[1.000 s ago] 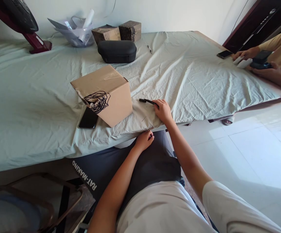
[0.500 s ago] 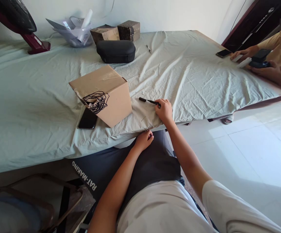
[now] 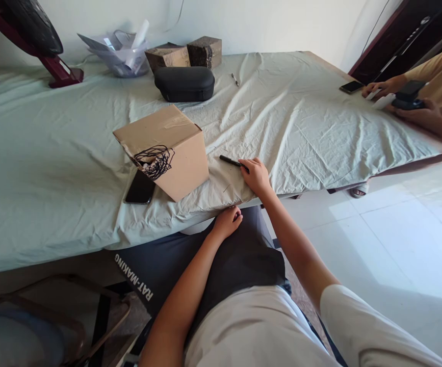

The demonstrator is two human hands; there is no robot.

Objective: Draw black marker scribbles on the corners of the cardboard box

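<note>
My right hand (image 3: 257,176) rests on the sheet-covered table (image 3: 301,122) near its front edge, fingers closed on the end of a black marker (image 3: 230,161) that lies along the cloth. My left hand (image 3: 227,221) sits below the table edge on my lap, fingers curled; nothing shows in it. Left of the marker stands a cardboard box (image 3: 166,150) with black scribble on its side. A black phone (image 3: 140,187) lies partly under the box's left corner.
A black zip case (image 3: 184,83), two dark blocks (image 3: 184,53), a small pen (image 3: 235,79) and a clear bag of papers (image 3: 119,48) lie at the back. A fan base (image 3: 62,76) stands far left. Another person's hands (image 3: 396,94) hold devices at right, beside a phone (image 3: 351,87).
My right hand has lowered the marker from slightly raised to lying on the cloth. The left hand has stayed on my lap.
</note>
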